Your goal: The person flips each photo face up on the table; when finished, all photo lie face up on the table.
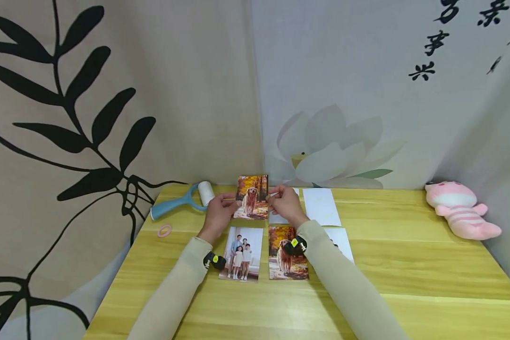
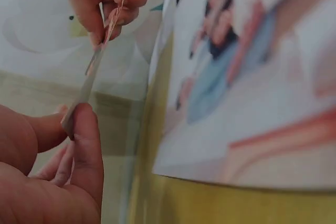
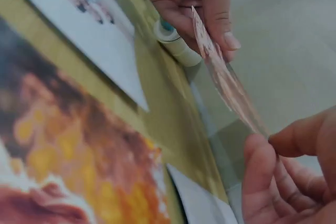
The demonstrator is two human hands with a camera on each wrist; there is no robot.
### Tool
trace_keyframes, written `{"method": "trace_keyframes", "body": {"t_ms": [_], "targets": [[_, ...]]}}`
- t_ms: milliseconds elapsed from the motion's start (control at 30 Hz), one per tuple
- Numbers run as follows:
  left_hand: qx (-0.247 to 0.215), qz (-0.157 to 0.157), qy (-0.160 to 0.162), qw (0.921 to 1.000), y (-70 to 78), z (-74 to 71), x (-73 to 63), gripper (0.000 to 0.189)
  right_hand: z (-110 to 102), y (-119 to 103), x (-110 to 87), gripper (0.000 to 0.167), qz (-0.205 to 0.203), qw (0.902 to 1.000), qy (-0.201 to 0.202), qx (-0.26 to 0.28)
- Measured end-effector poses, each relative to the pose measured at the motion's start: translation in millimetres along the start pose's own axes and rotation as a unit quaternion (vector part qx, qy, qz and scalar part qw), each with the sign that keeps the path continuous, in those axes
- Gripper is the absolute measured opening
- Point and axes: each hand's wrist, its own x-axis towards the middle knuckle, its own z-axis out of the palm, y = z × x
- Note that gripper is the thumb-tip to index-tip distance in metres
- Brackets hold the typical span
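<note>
Both hands hold up a photo card of a dog among autumn leaves, raised above the back of the table. My left hand pinches its left edge between thumb and fingers, and my right hand pinches the right edge. Seen nearly edge-on in the right wrist view, the card looks thin. Below it lie a family photo and a second dog photo, partly hidden by the right wrist. White card backs lie beside and behind the right hand. Another photo is partly covered by the right sleeve.
At the back left lies a lint roller with a blue handle and a white roll. A pink ring sits near the left edge. A pink plush toy stands at the back right, and a printed curtain hangs behind the table.
</note>
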Motion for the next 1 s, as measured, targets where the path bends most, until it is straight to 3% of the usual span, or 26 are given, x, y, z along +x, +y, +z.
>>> {"method": "trace_keyframes", "body": {"t_ms": [200,367,633,1000], "targets": [[0.056,-0.002,0.002,0.9984,-7.5,-0.2,-1.3,0.038,6.2,8.7,-0.6,0.031,0.019,0.9995,-0.013,-0.021],[0.11,0.004,0.002,0.9939,-4.9,-3.0,-3.3,0.038,9.1,12.4,-0.3,0.04,0.024,0.9967,-0.034,-0.069],[0.147,-0.024,-0.024,0.9886,-1.6,-5.5,-3.9,0.045,9.5,8.6,-2.6,0.05,0.002,0.9818,-0.06,-0.18],[0.169,-0.039,-0.046,0.9838,-2.7,-5.8,-4.5,0.049,9.1,8.2,-5.2,0.055,0.025,0.9739,-0.086,-0.209]]}}
